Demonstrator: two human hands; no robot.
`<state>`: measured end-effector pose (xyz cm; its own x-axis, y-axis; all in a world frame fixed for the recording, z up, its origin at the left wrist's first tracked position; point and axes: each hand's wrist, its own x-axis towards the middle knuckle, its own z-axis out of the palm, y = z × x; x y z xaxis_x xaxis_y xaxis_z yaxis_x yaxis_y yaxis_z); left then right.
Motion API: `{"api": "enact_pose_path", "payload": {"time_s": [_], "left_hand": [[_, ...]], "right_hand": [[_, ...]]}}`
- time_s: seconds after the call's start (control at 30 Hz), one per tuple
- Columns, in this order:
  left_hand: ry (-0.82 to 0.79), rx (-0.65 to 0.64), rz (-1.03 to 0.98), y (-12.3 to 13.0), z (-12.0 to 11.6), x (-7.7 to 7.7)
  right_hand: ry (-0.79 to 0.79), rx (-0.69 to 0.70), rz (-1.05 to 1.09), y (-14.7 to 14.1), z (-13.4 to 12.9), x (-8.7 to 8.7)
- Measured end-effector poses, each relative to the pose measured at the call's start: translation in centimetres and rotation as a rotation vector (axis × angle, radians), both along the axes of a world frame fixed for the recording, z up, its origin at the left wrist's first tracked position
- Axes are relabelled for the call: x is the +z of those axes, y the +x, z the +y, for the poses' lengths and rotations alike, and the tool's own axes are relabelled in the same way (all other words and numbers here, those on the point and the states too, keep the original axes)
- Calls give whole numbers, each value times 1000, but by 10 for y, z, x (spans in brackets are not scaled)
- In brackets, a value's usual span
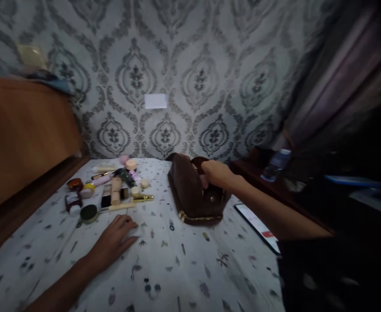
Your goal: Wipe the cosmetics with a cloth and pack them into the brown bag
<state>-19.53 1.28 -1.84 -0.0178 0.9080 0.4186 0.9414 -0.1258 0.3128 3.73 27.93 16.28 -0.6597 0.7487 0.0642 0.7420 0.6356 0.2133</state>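
A dark brown bag (pixel 190 186) with a gold zipper stands with its top open on a white patterned sheet (pixel 164 268). My right hand (pixel 218 173) is at the bag's opening, fingers curled down into it; what they grip, if anything, is hidden. My left hand (pixel 120 236) lies on the sheet, fingers apart and holding nothing. Just beyond it is a makeup brush (pixel 122 206) with a pale handle. Behind that are a round dark-lidded jar (pixel 89 213), a beige tube (pixel 115 190), a gold-coloured tube (pixel 143 197) and several other cosmetics.
A phone (pixel 258 227) with a lit screen lies right of the bag, under my right forearm. Farther right, a clear plastic bottle (pixel 276 165) stands on a dark red surface. An orange-brown wooden panel (pixel 24 138) borders the left side, and a patterned wall (pixel 190 78) rises behind.
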Motion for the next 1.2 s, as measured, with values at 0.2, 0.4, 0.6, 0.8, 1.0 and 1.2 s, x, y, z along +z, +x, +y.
{"api": "enact_pose_path", "payload": {"time_s": [0.2, 0.4, 0.6, 0.8, 1.0, 1.2], "left_hand": [[-53, 24, -17, 5, 3, 8], [-39, 135, 124, 5, 4, 8], [-29, 252, 162, 3, 3, 21], [-83, 373, 127, -3, -2, 47], [-173, 566, 118, -55, 19, 87], [-325, 713, 116, -115, 66, 102]], "right_hand": [[220, 399, 556, -10, -28, -18], [-209, 750, 551, -54, -63, -74], [-781, 524, 989, -113, -84, -135], [-957, 273, 1300, -160, -81, -173], [-1016, 192, 1480, -164, -88, -189], [-1083, 205, 1473, -159, -93, -189]]}}
